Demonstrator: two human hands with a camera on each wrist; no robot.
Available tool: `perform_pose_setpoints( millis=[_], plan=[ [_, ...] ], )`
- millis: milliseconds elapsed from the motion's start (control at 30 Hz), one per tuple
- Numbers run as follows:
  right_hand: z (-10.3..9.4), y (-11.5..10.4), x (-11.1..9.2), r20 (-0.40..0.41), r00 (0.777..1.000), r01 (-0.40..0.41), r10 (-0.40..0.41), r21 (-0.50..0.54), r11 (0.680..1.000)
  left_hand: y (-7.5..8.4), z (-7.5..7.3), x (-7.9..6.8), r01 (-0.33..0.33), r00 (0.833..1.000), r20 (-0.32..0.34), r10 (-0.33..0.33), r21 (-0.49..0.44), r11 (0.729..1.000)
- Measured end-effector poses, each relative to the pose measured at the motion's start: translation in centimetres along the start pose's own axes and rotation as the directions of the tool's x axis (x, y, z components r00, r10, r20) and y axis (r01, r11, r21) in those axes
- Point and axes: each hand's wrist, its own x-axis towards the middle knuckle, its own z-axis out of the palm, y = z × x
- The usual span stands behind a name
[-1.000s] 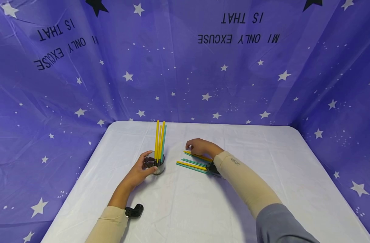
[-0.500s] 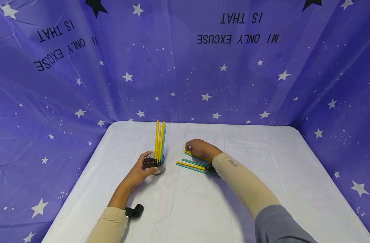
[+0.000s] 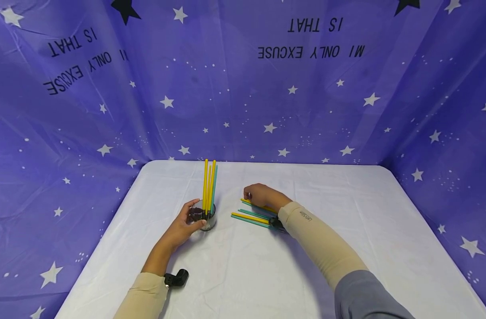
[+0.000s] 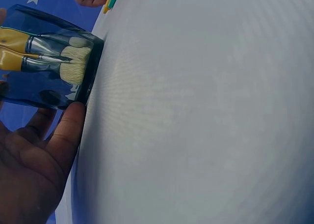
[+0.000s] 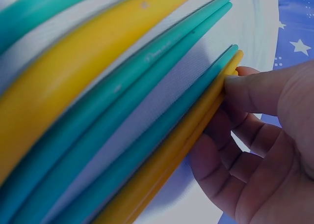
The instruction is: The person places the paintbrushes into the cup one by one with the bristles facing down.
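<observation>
My left hand (image 3: 182, 228) grips a clear glass (image 3: 211, 223) around its side, thumb in front. Several paintbrushes (image 3: 209, 188) with yellow and green handles stand in it, handles up. Through the glass, the left wrist view shows their pale bristles (image 4: 74, 69) near the bottom. At the right, my right hand (image 3: 262, 195) pinches the handle end of a yellow paintbrush (image 5: 208, 103) between thumb and fingers. A green handle (image 5: 196, 96) runs right alongside it. More yellow and green paintbrushes (image 3: 250, 217) lie nearer me; their other ends are hidden behind my right wrist.
A white cloth (image 3: 235, 270) covers the table under both hands. Purple star-printed curtains (image 3: 243, 88) rise behind the table and along both sides. A black wrist camera (image 3: 178, 278) sticks out from my left forearm, close above the cloth.
</observation>
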Motion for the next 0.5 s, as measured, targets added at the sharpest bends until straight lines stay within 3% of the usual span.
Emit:
perform_pose_setpoints(
  millis=[500],
  plan=[
    [-0.34, -0.1, -0.61, 0.004, 1.0, 0.012, -0.012, 0.041, 0.999, -0.18, -0.14, 0.0, -0.007, 1.0, 0.005, 0.007, -0.002, 1.0]
  ],
)
